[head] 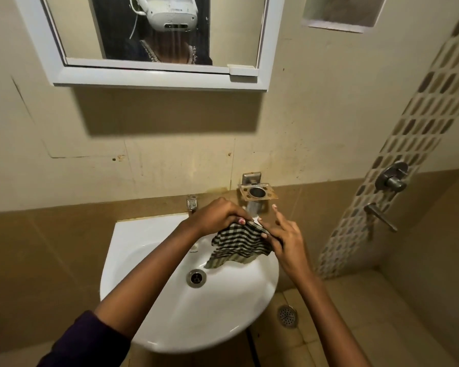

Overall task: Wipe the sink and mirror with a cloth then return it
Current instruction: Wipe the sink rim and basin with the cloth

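A black-and-cream checked cloth (237, 243) hangs above the back right of the white sink (154, 308). My left hand (219, 215) pinches its top edge from the left. My right hand (284, 238) grips its right edge, with the index finger sticking up. The cloth's lower corner droops toward the basin, close to the metal drain (196, 278). The white-framed mirror (154, 38) hangs on the wall above and reflects a person wearing a headset.
A tap (192, 202) stands at the sink's back edge. A metal holder (256, 193) is fixed to the wall right behind my hands. Shower valves (391, 178) sit on the tiled strip at right. A floor drain (287, 315) lies below the sink.
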